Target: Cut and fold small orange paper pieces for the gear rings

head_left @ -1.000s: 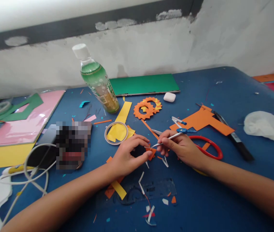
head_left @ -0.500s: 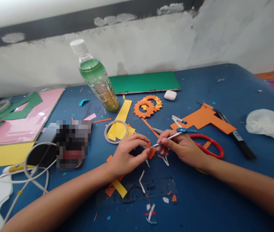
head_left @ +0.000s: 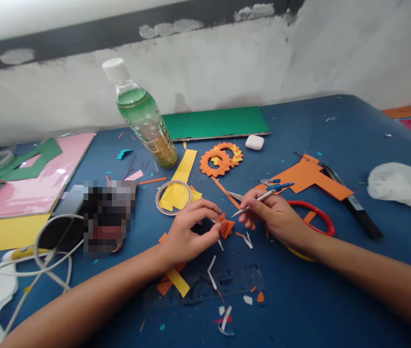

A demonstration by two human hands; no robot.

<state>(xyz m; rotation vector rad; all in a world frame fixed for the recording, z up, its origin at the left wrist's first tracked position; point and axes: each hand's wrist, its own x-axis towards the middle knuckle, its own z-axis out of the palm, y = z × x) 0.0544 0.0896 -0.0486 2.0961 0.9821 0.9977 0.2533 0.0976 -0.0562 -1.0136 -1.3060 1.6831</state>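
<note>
My left hand [head_left: 194, 229] pinches a small folded orange paper piece [head_left: 227, 226] between thumb and fingertips, just above the blue table. In my right hand [head_left: 268, 212] is a slim drawing compass [head_left: 263, 195] with blue parts, held like a pen. Its metal point lies a little right of the folded paper, apart from it. Beneath the right hand are red-handled scissors [head_left: 330, 222], mostly covered by it. Two orange-and-yellow folded paper rings [head_left: 215, 163] lie beyond the hands.
A green-labelled bottle [head_left: 147, 125] stands at the back left. Near the left hand lies a tape roll [head_left: 158, 198] over yellow paper. Orange card [head_left: 295, 174] and a black pen [head_left: 361, 217] lie right. A white cable [head_left: 40, 241] loops at left. Paper scraps litter the table.
The compass point has drawn back from the orange paper, and its blue end has tilted lower and to the right. My left hand keeps its pinch in nearly the same place.
</note>
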